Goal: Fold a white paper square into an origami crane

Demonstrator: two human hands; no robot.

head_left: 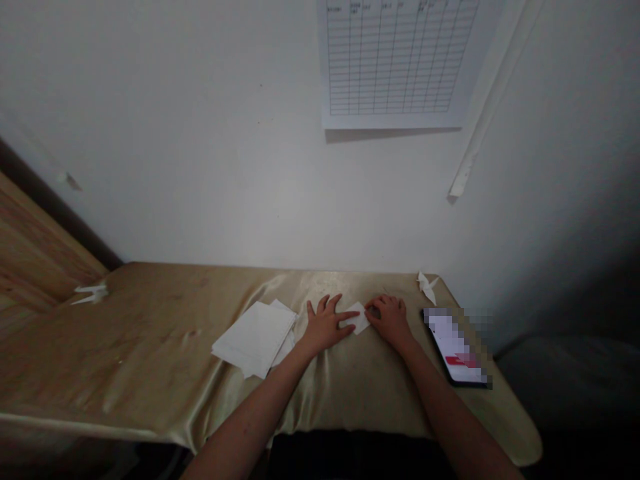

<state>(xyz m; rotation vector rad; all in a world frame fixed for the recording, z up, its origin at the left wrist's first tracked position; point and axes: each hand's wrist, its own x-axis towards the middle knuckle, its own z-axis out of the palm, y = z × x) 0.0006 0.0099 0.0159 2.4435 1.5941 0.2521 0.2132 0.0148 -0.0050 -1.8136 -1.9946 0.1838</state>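
Note:
A small folded white paper [358,319] lies on the satin-covered table [150,353] between my two hands. My left hand [327,325] rests flat with its fingers spread, the index finger lying across the paper's left end. My right hand [390,320] has its fingers closed together, pressing down on the paper's right end. A stack of loose white paper sheets [255,337] lies to the left of my left hand. Close to my right hand is a smartphone [454,347], its screen lit and blurred.
A white paper crane [426,287] stands at the table's back right corner, and a second white paper figure [91,293] lies at the far left. A printed grid chart [397,60] hangs on the white wall [200,153] behind. Wooden panelling [35,247] stands to the left.

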